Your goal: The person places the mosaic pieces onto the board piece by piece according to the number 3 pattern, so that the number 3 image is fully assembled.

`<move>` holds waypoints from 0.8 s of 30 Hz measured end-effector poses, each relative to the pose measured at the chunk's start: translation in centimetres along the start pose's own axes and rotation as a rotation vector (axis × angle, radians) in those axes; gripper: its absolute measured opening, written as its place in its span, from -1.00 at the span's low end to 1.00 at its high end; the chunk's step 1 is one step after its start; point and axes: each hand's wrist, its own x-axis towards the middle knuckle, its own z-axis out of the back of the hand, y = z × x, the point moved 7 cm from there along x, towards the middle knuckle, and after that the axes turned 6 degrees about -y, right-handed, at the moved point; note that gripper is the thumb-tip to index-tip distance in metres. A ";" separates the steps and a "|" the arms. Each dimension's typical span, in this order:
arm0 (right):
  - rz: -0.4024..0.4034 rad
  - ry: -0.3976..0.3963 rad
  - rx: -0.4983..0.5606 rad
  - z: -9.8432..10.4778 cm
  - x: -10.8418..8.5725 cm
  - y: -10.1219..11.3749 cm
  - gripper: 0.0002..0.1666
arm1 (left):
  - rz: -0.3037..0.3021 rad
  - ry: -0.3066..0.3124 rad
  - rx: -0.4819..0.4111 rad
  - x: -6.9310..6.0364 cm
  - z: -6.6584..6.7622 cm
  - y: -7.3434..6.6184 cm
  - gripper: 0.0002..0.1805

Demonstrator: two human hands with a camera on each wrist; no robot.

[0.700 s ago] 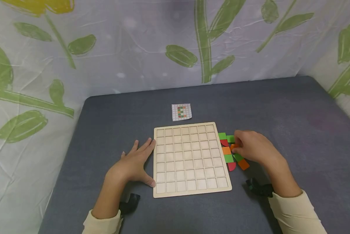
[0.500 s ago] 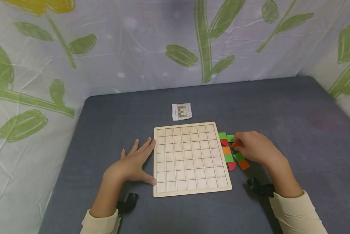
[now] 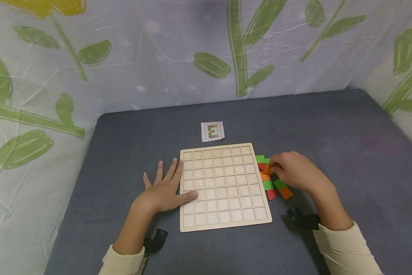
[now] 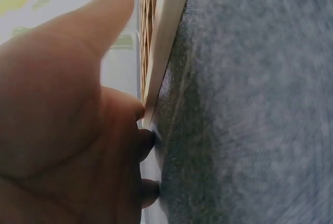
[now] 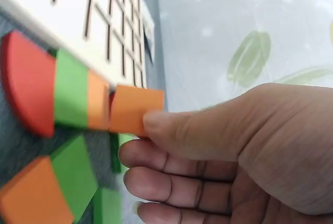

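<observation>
A square wooden grid board (image 3: pixel 224 182) lies flat in front of me. My left hand (image 3: pixel 159 194) rests at its left edge with fingers spread; the thumb reaches over the outer cells. Beyond the board's right edge, my right hand (image 3: pixel 297 171) pinches an orange square tile (image 5: pixel 134 104) between thumb and fingers, lifted above the other tiles. Beneath and around that hand lie green tiles (image 3: pixel 268 185), a red quarter-round tile (image 3: pixel 271 195) and further orange tiles (image 3: pixel 286 193). The right hand partly covers some pieces.
Behind the board lies a small paper card (image 3: pixel 212 131) printed with a coloured grid pattern. A dark grey table (image 3: pixel 151 133) carries everything. Pale cloth (image 3: pixel 151 57) painted with leaves hangs at the back and sides.
My right hand has picked up the orange tile and shifted slightly left toward the board. My left thumb has moved up from the lower left edge to over the cells.
</observation>
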 end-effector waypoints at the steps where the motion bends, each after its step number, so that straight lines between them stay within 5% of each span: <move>1: 0.007 0.001 -0.002 0.0 0.1 0.2 -0.92 | -0.003 -0.003 0.009 0.0 0.0 0.0 0.20; 11: 0.073 0.030 0.065 -0.7 2.3 2.8 -0.94 | -0.035 -0.009 0.040 0.1 0.0 0.2 0.22; 24: 0.072 -0.001 0.022 -2.2 5.1 4.8 -0.93 | -0.033 -0.003 0.036 0.4 -0.5 0.7 0.26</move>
